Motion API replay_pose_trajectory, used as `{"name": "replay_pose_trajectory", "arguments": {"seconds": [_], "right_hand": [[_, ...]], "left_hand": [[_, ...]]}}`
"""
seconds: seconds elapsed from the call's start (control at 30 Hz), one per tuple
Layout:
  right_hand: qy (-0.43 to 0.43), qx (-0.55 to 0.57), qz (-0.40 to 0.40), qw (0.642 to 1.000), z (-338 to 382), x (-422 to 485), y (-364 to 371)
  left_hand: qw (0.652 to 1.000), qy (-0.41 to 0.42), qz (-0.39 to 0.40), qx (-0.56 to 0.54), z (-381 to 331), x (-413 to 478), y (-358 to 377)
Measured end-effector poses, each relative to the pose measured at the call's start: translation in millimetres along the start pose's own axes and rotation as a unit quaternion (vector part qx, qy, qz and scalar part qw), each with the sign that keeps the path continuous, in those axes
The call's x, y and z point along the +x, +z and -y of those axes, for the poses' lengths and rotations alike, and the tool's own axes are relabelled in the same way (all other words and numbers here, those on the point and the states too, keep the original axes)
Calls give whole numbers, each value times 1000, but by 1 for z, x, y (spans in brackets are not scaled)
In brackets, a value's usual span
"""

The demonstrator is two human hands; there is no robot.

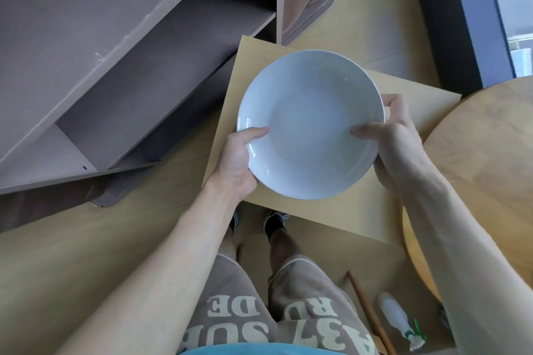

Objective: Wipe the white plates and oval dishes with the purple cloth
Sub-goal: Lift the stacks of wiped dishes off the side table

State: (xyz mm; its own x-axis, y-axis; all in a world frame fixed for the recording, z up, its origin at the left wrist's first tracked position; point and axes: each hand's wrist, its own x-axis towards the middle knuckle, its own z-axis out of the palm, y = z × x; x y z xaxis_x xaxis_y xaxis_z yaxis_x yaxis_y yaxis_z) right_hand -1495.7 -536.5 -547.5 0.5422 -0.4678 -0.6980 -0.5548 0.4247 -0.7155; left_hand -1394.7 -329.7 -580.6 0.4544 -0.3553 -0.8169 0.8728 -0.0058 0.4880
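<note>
Plainly, both hands are clasped on one dish: the left hand (238, 161) curls round the near-left rim, thumb on the inner face, and the right hand (396, 144) grips the right rim the same way. The white plate (311, 106) is held face up above a pale wooden board (346, 216), beside a brown shelf unit (115, 66). No purple cloth is in view, so this looks like handling between wipes. The next move probably needs one hand freed to fetch the cloth.
</note>
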Motion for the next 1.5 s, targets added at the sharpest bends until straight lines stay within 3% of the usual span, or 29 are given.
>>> {"name": "replay_pose_trajectory", "arguments": {"seconds": [0.43, 0.77, 1.07, 1.33, 1.5], "right_hand": [[-19, -25, 6, 999, 22, -33, 6], [-9, 26, 58, 998, 26, -74, 39], [27, 106, 138, 984, 31, -70, 170], [-11, 39, 154, 987, 68, -38, 314], [-54, -72, 162, 983, 84, -8, 364]], "left_hand": [[1000, -8, 14, -26, -4, -33, -2], [999, 3, 10, -33, -30, -97, -39], [980, 79, -182, 15, -115, -132, -125], [964, 131, -230, 6, -203, -115, -203], [966, 146, -214, -2, -235, -102, -230]]}}
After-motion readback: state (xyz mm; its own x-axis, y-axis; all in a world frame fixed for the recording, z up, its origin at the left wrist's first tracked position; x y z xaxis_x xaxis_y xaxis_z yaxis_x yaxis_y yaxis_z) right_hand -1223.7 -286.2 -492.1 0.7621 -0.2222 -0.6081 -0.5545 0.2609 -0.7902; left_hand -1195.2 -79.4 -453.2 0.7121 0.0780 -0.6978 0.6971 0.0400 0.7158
